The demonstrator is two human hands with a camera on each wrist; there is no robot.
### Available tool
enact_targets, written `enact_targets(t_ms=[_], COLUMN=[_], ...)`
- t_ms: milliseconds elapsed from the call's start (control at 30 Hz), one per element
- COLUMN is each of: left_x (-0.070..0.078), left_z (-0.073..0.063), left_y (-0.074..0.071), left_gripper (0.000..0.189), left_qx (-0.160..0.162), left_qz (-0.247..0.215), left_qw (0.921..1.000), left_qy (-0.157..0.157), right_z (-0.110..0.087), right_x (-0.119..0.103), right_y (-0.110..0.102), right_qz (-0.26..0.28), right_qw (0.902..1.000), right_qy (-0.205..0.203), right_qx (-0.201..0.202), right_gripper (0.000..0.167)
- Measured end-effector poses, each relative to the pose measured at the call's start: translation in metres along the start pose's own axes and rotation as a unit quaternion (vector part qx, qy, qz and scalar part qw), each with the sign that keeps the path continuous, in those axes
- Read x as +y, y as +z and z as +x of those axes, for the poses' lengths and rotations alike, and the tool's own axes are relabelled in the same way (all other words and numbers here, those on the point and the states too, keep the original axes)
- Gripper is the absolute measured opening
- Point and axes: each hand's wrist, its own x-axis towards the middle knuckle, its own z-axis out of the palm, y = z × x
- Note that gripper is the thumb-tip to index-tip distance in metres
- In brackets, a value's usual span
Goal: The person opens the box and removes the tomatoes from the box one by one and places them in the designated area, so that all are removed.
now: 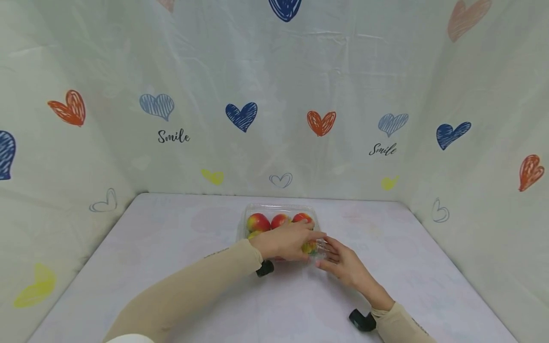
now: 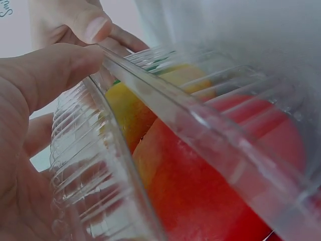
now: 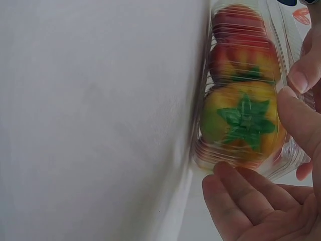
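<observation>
A clear plastic clamshell box [image 1: 279, 207] holds several red-and-yellow round fruits [image 1: 259, 222]. One fruit [image 3: 244, 118] has a green star-shaped leaf top against the box's end. My left hand [image 1: 287, 240] reaches across the box and covers its near middle. In the left wrist view its thumb [image 2: 65, 68] lies at the rim, and its fingers curl behind the ribbed plastic wall; a gap shows between the two plastic edges. At the right end, my right hand [image 1: 345, 264] has its fingers extended by the box's corner. One right fingertip [image 3: 288, 103] touches the rim beside a left fingertip.
The white table [image 1: 206, 295] runs back to a pale curtain [image 1: 274, 81] printed with hearts and "Smile". Curtain sides rise at left and right. Black wrist devices [image 1: 362, 320] sit at both wrists.
</observation>
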Motion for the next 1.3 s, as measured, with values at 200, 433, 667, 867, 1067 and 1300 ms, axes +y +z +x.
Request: enact_targets(t_ms=[200,433,667,867,1067,1300], left_x=[0.0009,0.0009,0.0017,0.0026,0.0027,0.0009], left_z=[0.0010,0.0002,-0.0003,-0.0002,-0.0010,-0.0010], left_y=[0.0001,0.0001,-0.0009,-0.0007,-0.0010,-0.0025], left_gripper=[0.066,0.065,0.065,0.064,0.063,0.061], left_qx=[-0.003,0.001,0.006,0.012,0.012,0.014], left_qz=[0.001,-0.018,-0.028,-0.024,-0.018,-0.010], left_qw=[1.0000,0.9998,0.9996,0.9996,0.9998,0.9998], left_qy=[0.001,-0.008,-0.006,-0.006,0.001,0.013], right_z=[-0.0003,0.0020,0.0030,0.0024,0.0012,0.0014], right_x=[-0.0013,0.0019,0.0034,0.0008,0.0009,-0.0003], right_y=[0.0018,0.0006,-0.0026,-0.0028,-0.0029,-0.0041], right_qz=[0.001,0.012,0.028,0.024,0.034,0.054], right_qw=[1.0000,0.9998,0.9996,0.9997,0.9993,0.9985], right_qy=[-0.001,0.012,0.002,0.004,0.013,0.012], right_qx=[0.007,0.006,-0.002,0.003,0.003,0.002], right_gripper=[0.082,0.081,0.076,0.073,0.076,0.078])
